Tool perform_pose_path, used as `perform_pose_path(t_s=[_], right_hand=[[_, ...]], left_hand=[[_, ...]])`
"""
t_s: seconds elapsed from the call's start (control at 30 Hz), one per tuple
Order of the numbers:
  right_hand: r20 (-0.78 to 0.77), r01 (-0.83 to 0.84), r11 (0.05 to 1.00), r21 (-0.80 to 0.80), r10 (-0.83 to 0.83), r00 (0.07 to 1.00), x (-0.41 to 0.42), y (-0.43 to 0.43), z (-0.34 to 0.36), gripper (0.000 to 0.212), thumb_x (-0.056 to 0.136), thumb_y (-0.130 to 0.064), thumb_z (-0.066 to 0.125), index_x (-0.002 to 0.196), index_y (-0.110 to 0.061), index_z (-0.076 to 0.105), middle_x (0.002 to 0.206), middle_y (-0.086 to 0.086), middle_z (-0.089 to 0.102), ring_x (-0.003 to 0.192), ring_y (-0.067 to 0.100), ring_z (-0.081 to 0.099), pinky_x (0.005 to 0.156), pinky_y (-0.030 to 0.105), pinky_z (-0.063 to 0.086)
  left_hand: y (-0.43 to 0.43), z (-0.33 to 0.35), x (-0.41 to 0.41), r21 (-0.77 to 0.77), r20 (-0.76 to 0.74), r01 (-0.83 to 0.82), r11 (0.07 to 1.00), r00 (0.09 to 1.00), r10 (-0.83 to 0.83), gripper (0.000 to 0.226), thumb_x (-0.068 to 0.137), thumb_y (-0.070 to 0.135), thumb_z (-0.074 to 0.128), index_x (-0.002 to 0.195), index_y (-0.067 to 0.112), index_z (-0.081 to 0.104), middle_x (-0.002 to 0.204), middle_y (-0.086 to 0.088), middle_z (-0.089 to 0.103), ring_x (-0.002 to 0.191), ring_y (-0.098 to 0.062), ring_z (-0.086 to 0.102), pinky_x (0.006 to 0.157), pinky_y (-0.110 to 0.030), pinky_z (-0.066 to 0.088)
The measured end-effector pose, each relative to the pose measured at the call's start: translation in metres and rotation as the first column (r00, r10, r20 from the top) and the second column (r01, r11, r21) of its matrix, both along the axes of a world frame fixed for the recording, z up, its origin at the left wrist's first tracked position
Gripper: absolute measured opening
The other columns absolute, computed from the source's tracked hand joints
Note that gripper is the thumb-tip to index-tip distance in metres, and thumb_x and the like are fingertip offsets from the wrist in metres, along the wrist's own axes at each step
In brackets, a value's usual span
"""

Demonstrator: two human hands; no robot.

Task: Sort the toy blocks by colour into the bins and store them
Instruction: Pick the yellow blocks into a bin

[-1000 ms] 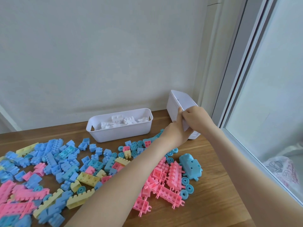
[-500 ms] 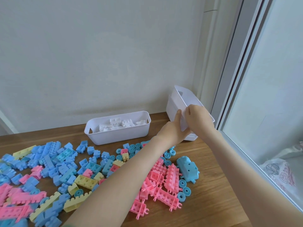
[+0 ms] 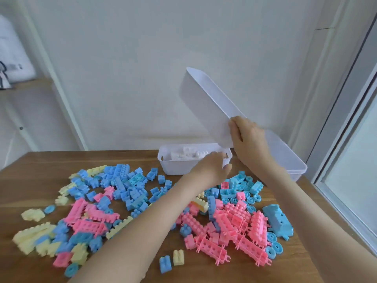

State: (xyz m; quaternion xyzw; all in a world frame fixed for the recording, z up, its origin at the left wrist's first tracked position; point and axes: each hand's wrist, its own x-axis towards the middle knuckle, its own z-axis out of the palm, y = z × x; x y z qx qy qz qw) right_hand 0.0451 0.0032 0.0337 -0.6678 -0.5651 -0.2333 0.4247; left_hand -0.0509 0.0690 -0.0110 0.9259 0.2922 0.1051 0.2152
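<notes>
Right hand [image 3: 248, 139] gripping raised, tilted white bin [image 3: 206, 103], left hand [image 3: 212, 168] blurred at rim of block-filled bin [image 3: 175, 168], its hold unclear

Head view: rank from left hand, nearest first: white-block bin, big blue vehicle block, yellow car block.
1. white-block bin, at the left hand, just behind it.
2. big blue vehicle block, right side.
3. yellow car block, far left.

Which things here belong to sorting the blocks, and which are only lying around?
Job: lifted white bin, gripped by the right hand; second bin by the window; bin of white blocks; blue blocks, pink blocks, yellow blocks on the table.
Lying about: white bag on the shelf.
</notes>
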Motion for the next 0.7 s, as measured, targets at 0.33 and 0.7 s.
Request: perform_pose_path(t_s=[0.33, 0.7], right_hand=[[0.129, -0.318, 0.932, -0.172, 0.342, 0.931, -0.089, 0.113, -0.023, 0.043, 0.094, -0.032, 0.028, 0.087, -0.007, 0.063, 0.066, 0.005, 0.054, 0.076, 0.024, 0.045, 0.072, 0.027, 0.025], [0.144, -0.257, 0.871, -0.42, 0.343, 0.928, -0.122, 0.196, -0.061, 0.023, 0.096, -0.008, 0.041, 0.105, -0.01, 0.063, 0.086, 0.009, 0.061, 0.1, 0.028, 0.046, 0.085, 0.031, 0.023]], left_hand=[[0.081, 0.025, -0.198, 0.106, 0.343, -0.23, 0.967, 0.922, 0.181, 0.021, 0.099, 0.023, 0.043, 0.115, 0.016, 0.055, 0.095, 0.004, 0.067, 0.087, -0.017, 0.063, 0.08, -0.042, 0.05], [0.165, -0.025, -0.234, 0.053, -0.021, -0.342, 0.938, 0.939, 0.343, 0.031, 0.099, 0.026, 0.043, 0.128, 0.016, 0.049, 0.126, -0.005, 0.057, 0.111, -0.021, 0.055, 0.094, -0.039, 0.047]])
